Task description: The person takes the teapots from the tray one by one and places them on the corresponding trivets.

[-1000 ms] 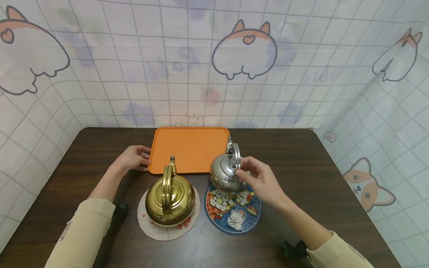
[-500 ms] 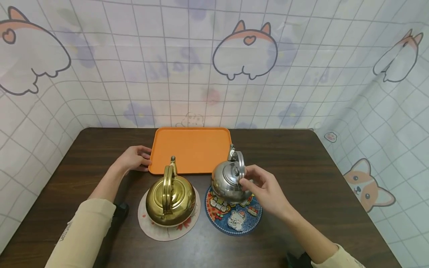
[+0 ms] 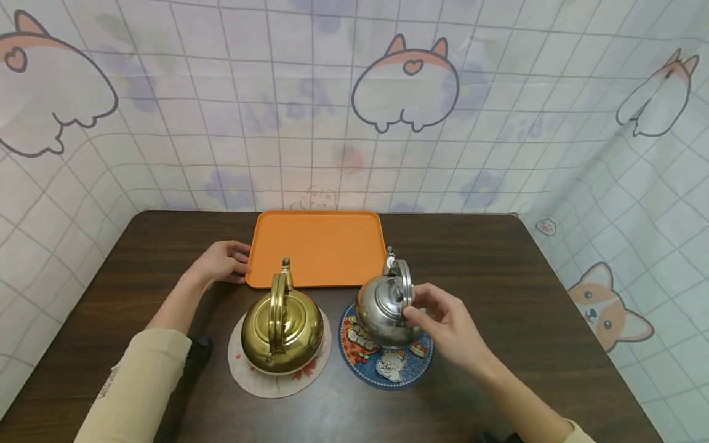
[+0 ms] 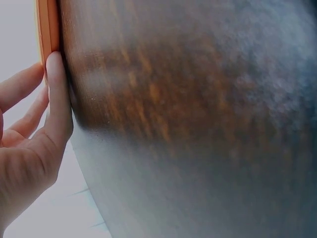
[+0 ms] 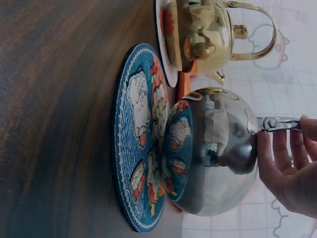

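My right hand holds the handle of a silver kettle, thumb on one side and fingers on the other. The kettle hangs over the far part of a round blue mat with cartoon animals. In the right wrist view, the shiny lower side of the silver kettle mirrors the mat; whether its base touches cannot be told. My left hand touches the left edge of an orange tray with relaxed fingers. In the left wrist view, the thumb of my left hand meets the tray's rim.
A gold kettle stands on a pale round mat left of the blue one, close in front of the tray. The dark wooden table ends at a curtain with a grid and corgi prints.
My right hand has brought the silver kettle nearer to me and slightly right, from beside the tray's corner to farther over the blue mat. The left hand and tray stay still.
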Available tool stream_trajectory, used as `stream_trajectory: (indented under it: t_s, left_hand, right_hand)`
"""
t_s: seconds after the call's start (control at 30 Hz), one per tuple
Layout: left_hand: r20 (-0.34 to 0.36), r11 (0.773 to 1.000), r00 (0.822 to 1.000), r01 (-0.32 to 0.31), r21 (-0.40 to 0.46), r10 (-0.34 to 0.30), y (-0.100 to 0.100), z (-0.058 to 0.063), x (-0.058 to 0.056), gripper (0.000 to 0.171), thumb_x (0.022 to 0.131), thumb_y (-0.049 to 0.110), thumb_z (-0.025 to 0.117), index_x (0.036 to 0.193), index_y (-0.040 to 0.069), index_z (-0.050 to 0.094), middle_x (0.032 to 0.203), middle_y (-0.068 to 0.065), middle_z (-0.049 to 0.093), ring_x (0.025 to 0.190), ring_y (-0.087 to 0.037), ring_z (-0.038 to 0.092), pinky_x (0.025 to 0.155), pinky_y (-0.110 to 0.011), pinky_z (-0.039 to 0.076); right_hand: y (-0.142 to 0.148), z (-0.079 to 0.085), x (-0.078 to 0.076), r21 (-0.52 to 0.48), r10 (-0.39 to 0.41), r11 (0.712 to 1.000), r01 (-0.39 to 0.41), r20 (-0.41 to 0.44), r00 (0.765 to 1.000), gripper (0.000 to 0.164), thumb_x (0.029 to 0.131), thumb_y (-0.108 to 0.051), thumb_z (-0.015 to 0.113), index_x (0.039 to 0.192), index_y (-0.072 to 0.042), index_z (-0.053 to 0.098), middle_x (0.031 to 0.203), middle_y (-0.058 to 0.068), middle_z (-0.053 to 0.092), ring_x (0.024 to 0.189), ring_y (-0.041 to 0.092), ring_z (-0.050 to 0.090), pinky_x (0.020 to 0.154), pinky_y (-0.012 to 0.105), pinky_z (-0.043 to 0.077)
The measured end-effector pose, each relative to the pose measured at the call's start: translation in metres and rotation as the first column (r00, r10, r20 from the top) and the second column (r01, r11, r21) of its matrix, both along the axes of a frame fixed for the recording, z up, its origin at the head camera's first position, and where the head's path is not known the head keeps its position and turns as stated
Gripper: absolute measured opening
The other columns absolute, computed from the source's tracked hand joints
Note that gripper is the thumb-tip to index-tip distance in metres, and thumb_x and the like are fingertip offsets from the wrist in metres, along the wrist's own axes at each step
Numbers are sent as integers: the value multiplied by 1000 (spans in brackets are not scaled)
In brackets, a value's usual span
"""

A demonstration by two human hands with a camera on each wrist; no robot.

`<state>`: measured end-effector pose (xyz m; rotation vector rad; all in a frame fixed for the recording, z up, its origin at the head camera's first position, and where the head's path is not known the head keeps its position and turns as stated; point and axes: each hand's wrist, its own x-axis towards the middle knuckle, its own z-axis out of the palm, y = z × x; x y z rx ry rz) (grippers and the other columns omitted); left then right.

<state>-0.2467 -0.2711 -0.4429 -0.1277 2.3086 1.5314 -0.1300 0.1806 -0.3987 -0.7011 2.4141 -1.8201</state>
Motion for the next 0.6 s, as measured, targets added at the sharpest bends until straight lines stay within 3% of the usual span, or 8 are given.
stream_trajectory:
  t_s: [0.37, 0.6]
  left_hand:
    - [2, 1000, 1000, -1, -4, 1, 1, -3, -2, 59, 99, -8, 61, 151, -12, 35, 125, -29, 51, 92, -24, 66, 78, -38, 63]
    - [-8, 1000, 1000, 7, -8, -7, -3, -5, -3, 59, 99, -6, 62, 151, -12, 34, 125, -28, 50, 92, -25, 66, 78, -38, 63]
  right_hand:
    - [4, -4, 13, 0, 13, 1000, -13, -4, 1000, 15, 98, -1, 68, 112, 5, 65, 98, 13, 67, 81, 29, 68, 72, 39, 62]
    - [1, -9, 17, -10, 31, 999, -31, -6, 1000, 13, 97, 1, 68, 109, 2, 64, 100, 13, 67, 88, 24, 67, 76, 37, 63]
